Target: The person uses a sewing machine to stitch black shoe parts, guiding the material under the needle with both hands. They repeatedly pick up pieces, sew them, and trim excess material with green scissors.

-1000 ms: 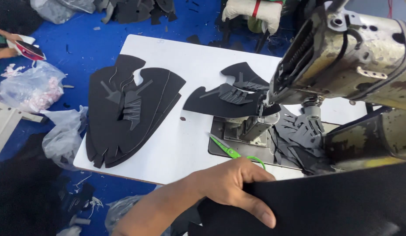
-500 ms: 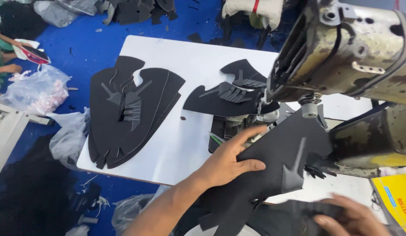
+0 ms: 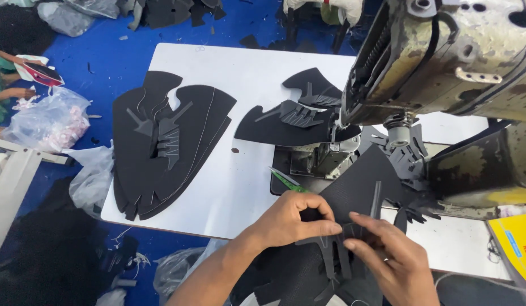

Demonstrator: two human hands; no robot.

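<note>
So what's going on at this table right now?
A person sits at a worn sewing machine. Both hands, left hand and right hand, pinch a black cut fabric piece in front of the needle. A stack of similar black pieces lies on the white table, with green snips nearby.

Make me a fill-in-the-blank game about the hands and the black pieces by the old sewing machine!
1. Both hands, left hand and right hand, pinch a ____ shoe piece.
2. The big stack of flat cut pieces lies on a ____ table.
3. The floor is ____.

Missing words: black; white; blue
</note>
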